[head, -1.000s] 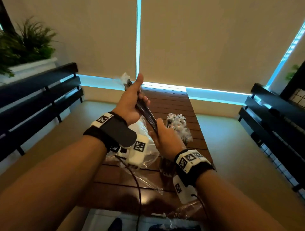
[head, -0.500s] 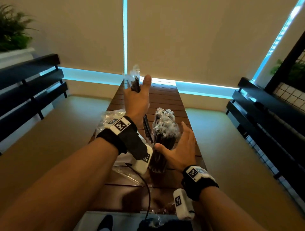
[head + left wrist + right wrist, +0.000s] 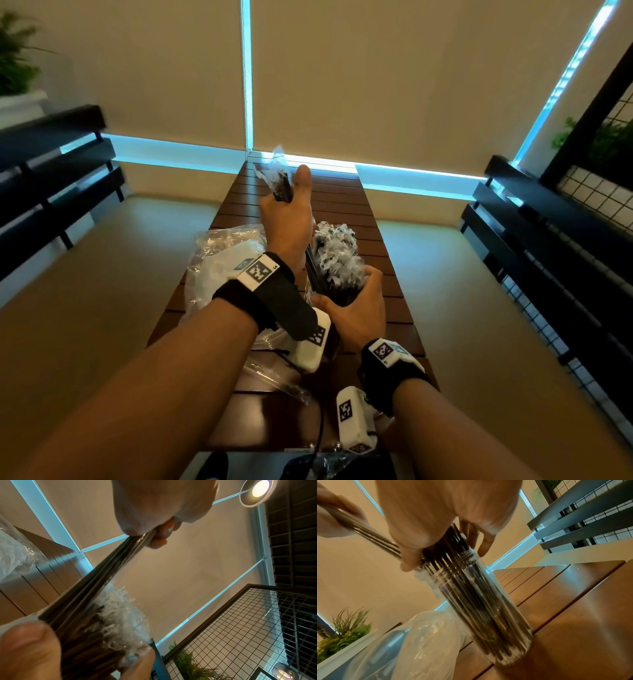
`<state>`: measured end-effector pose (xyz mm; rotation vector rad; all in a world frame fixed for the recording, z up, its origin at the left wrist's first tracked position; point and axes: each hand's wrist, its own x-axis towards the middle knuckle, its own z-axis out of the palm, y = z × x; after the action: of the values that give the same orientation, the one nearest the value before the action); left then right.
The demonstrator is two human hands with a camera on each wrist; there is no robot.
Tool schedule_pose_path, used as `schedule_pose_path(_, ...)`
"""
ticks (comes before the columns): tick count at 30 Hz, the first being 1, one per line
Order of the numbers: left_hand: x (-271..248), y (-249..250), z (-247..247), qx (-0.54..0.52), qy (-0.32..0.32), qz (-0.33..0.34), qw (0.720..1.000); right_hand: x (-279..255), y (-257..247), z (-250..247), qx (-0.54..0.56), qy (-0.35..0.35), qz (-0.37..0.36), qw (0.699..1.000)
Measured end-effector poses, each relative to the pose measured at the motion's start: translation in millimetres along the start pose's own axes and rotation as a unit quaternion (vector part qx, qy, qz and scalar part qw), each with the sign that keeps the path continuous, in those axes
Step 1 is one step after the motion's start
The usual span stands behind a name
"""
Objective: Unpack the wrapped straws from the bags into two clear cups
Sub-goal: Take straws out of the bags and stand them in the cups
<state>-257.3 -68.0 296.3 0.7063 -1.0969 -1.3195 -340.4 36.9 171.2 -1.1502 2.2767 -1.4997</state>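
Note:
On the slatted wooden table (image 3: 342, 195) stands a clear cup (image 3: 491, 622) packed with dark wrapped straws (image 3: 334, 263). My right hand (image 3: 346, 294) curls round those straws just above the cup's rim, thumb (image 3: 409, 561) on one side and fingers (image 3: 484, 545) on the other. My left hand (image 3: 286, 202) is raised beyond the cup and grips a slim bundle of wrapped straws (image 3: 102, 574). The bundle slants down, and its lower ends reach the cup's mouth beside my right thumb (image 3: 29, 649). No second cup shows in any view.
A crumpled clear plastic bag (image 3: 222, 260) lies left of the cup, and another wrapper (image 3: 274, 380) lies near the table's front edge. Black slatted benches (image 3: 51, 178) flank the table on both sides. Far right stands a wire grid (image 3: 599, 195).
My right hand let go of the bundle, spread open beside the cup, and now clasps the straws at the rim. My left hand has carried its bundle over to the cup.

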Motion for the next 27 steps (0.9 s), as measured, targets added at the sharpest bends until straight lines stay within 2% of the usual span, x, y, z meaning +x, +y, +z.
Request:
schedule_pose_path(7, 0.1, -28.3, -3.6, 0.083, -0.065, 0.009, 0.994, 5.0, 4.2, 2.9, -0.033, -0.005, -0.004, 0.999)
schedule_pose_path(16, -15.7, -56.0, -5.5, 0.137, -0.143, 0.001, 0.98, 7.4, 9.7, 3.4, -0.021, -0.018, -0.015, 1.0)
schedule_pose_path(20, -29.0, -77.7, -15.6, 0.183, -0.19, -0.01, 0.965, 6.6, 11.1, 5.6, -0.008, -0.022, -0.008, 1.0)
schedule_pose_path(24, -29.1, -93.6, -19.2, 0.235, -0.221, 0.017, 0.946, 6.4, 9.5, 3.7, -0.008, -0.034, -0.013, 0.999)
schedule_pose_path(27, -21.6, -73.8, -16.7, 0.312, -0.226, 0.075, 0.92, 5.8, 9.5, 0.5, -0.012, -0.044, -0.002, 0.999)
